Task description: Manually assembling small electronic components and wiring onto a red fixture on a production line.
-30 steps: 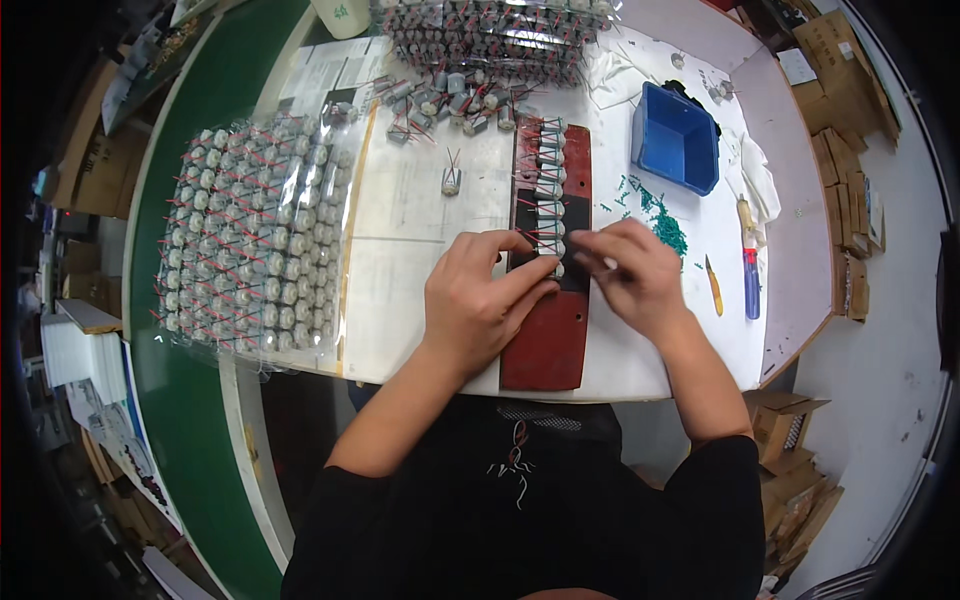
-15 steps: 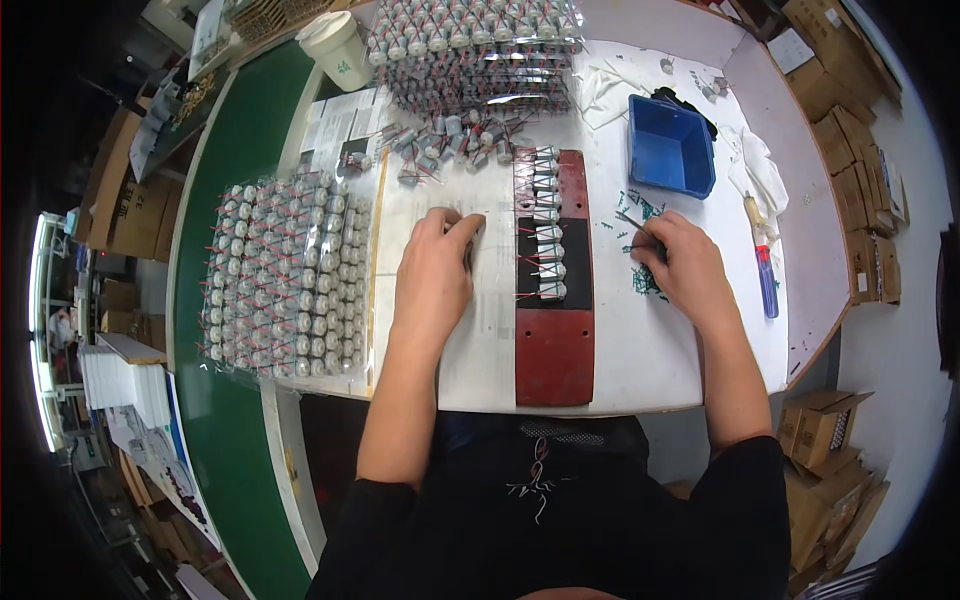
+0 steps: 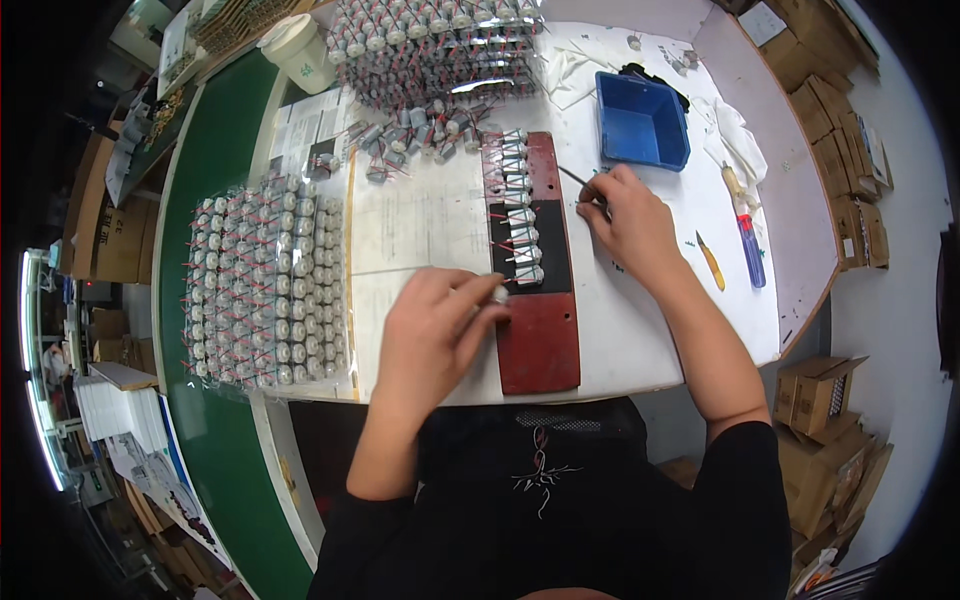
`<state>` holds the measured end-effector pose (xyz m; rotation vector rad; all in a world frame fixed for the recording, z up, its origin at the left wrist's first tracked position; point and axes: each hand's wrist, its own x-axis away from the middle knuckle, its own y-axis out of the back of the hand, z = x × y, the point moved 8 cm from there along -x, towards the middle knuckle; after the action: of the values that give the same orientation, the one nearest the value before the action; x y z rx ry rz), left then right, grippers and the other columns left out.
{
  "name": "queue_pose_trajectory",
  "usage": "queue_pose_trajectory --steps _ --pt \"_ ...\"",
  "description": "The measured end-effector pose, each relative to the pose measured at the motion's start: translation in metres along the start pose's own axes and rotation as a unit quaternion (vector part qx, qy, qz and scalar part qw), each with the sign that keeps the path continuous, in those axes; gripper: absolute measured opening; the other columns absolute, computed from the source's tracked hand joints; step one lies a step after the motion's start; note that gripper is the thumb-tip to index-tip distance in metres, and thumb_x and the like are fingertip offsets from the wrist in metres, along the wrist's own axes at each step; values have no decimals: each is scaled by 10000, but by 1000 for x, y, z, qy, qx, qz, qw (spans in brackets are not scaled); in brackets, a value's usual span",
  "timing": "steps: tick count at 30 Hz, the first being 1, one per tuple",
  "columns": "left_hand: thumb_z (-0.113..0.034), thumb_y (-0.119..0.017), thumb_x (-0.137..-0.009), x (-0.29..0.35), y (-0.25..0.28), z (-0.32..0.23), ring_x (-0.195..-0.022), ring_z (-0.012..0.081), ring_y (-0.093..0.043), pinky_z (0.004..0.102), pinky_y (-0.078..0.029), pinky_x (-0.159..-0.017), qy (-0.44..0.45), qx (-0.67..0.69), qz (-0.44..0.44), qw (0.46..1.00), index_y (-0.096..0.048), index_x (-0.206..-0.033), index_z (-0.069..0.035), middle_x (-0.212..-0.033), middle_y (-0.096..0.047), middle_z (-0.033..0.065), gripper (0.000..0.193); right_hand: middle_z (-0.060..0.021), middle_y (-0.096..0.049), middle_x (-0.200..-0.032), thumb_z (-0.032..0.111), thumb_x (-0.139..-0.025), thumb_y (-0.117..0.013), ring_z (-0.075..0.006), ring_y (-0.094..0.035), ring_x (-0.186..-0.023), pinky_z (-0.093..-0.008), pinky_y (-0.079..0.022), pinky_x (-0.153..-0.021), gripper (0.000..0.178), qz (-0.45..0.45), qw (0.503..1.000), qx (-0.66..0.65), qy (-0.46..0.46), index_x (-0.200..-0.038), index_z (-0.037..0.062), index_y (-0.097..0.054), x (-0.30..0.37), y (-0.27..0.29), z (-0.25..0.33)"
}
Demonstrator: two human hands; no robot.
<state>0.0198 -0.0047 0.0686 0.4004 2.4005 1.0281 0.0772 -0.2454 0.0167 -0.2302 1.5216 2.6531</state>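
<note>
My left hand (image 3: 432, 325) is closed in a pinch on a small motor (image 3: 501, 296), partly hidden by the fingers, at the left edge of the dark red board (image 3: 540, 345). On that board a column of small motors (image 3: 524, 222) with red and green leads lies over a black strip. To the right of the column, my right hand (image 3: 632, 222) is closed round a thin dark rod-like tool (image 3: 572, 177), whose tip points up and left toward the board. The tool's kind cannot be made out.
Loose motors (image 3: 420, 135) lie beyond the board, before stacked bagged motors (image 3: 430, 50). Another bagged block of motors (image 3: 265, 285) sits left. At right are a blue bin (image 3: 642, 120), a yellow pointed tool (image 3: 711, 262), a blue-and-red-handled tool (image 3: 750, 250) and white cloth (image 3: 735, 140).
My left hand has come nearer me and rightward to the board, with a motor now showing in its fingers. My right hand has shifted left toward the board, uncovering the yellow tool.
</note>
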Motion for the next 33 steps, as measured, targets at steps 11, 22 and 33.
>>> queue_pose_trajectory --steps 11,22,33 --pt "-163 -880 -759 19 -17 -18 -843 257 -639 364 -509 -730 -72 25 -12 997 -783 -1065 -98 -940 -712 38 328 -153 -660 -996 102 -977 -668 -370 -673 -793 -446 -536 -717 109 -53 996 58 34 -1058 42 -629 9 10 -8" --pt "-164 -861 -782 20 -38 -10 -799 209 -617 338 -512 -700 -84 77 -62 992 -798 -1024 -109 -929 -697 -2 256 -5 -695 -944 85 -1007 -689 -65 -595 -731 -232 -490 -653 168 -32 969 -240 -47 -1154 3 -682 11 25 -28" --pt "-60 -824 -853 24 -21 21 -816 174 -689 277 -531 -686 51 185 -181 965 -799 -1063 -26 -945 -741 86 214 -4 -696 -885 26 -947 -755 -32 -553 -632 -206 -447 -535 111 127 941 -294 -104 -1037 -1 -696 51 3 30"
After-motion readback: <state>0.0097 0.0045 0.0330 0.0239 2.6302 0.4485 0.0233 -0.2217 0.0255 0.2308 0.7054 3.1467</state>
